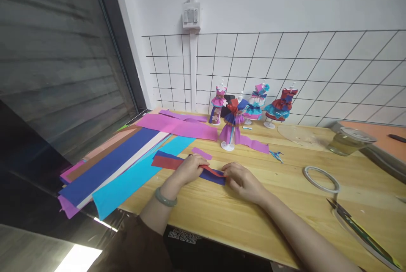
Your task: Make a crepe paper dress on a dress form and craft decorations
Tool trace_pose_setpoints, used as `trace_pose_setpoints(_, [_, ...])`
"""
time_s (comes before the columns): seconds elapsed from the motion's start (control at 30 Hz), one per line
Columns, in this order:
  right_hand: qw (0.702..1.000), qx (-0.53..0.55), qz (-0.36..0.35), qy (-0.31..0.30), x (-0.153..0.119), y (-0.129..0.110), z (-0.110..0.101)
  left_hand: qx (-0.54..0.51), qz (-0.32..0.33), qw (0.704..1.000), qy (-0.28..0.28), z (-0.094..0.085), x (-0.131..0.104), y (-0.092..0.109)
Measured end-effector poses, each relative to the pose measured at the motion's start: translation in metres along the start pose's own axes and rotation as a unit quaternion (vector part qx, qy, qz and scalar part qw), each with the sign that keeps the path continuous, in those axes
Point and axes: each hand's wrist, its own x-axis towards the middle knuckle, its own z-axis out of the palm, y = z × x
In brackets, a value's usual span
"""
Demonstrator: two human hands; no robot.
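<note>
A red crepe paper strip (pixel 166 162) lies over a dark blue crepe paper strip (pixel 213 177) on the table in front of me. My left hand (pixel 191 169), with a jade-like bangle (pixel 165 198) at its wrist, grips the layered strips near their middle. At their right end my right hand (pixel 242 181) pinches the edge, its thumb partly hidden. Between my hands the red layer is raised and bent, and the blue shows below it. Just behind my left hand lies a small purple paper piece (pixel 202 153).
Long coloured paper strips (pixel 111 166) spread across the left side. Several small dress forms in paper dresses (pixel 234 122) stand at the back, near a wire grid (pixel 247 58). On the right are a tape roll (pixel 321 179), scissors (pixel 358 227) and a clear cup (pixel 349 141).
</note>
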Motion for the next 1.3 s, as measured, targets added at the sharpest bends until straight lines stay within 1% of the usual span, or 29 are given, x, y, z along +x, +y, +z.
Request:
trace_pose_setpoints(0.13, [0.99, 0.044, 0.13, 0.023, 0.002, 0.007, 0.007, -0.004, 0.009, 0.999, -0.043, -0.003, -0.003, 0.004])
trace_pose_setpoints(0.17, [0.986, 0.047, 0.156, 0.028, 0.003, 0.008, 0.009, -0.003, 0.008, 0.999, -0.051, -0.004, -0.004, 0.006])
trace_pose_setpoints(0.23, [0.982, 0.04, 0.182, 0.028, 0.006, 0.009, 0.014, -0.002, 0.004, 0.998, -0.064, -0.007, -0.004, 0.009])
trace_pose_setpoints(0.4, [0.987, -0.032, 0.159, 0.013, 0.01, 0.005, 0.024, -0.002, -0.01, 0.996, -0.092, -0.015, -0.005, 0.019])
trace_pose_setpoints(0.47, [0.986, -0.037, 0.16, 0.005, 0.01, 0.005, 0.026, -0.009, -0.016, 0.994, -0.111, -0.018, -0.006, 0.02])
trace_pose_setpoints(0.57, [0.986, -0.003, 0.166, -0.002, 0.009, 0.008, 0.028, -0.032, -0.017, 0.989, -0.145, -0.022, -0.007, 0.02])
trace_pose_setpoints(0.63, [0.985, 0.028, 0.168, -0.001, 0.007, 0.01, 0.027, -0.052, -0.019, 0.986, -0.158, -0.024, -0.007, 0.02])
trace_pose_setpoints(0.8, [0.975, 0.117, 0.186, 0.041, 0.006, 0.017, 0.021, -0.104, -0.058, 0.978, -0.169, -0.027, -0.009, 0.019])
trace_pose_setpoints(0.9, [0.966, 0.16, 0.19, 0.068, 0.006, 0.02, 0.015, -0.137, -0.093, 0.973, -0.161, -0.028, -0.008, 0.021])
trace_pose_setpoints(1.03, [0.964, 0.175, 0.176, 0.098, 0.005, 0.02, 0.006, -0.167, -0.122, 0.973, -0.104, -0.025, -0.005, 0.023])
trace_pose_setpoints(1.17, [0.965, 0.178, 0.159, 0.109, 0.004, 0.019, 0.003, -0.182, -0.107, 0.974, -0.079, -0.019, -0.002, 0.025])
trace_pose_setpoints(1.3, [0.959, 0.184, 0.182, 0.118, 0.003, 0.02, 0.006, -0.178, -0.102, 0.977, -0.057, -0.015, -0.002, 0.024])
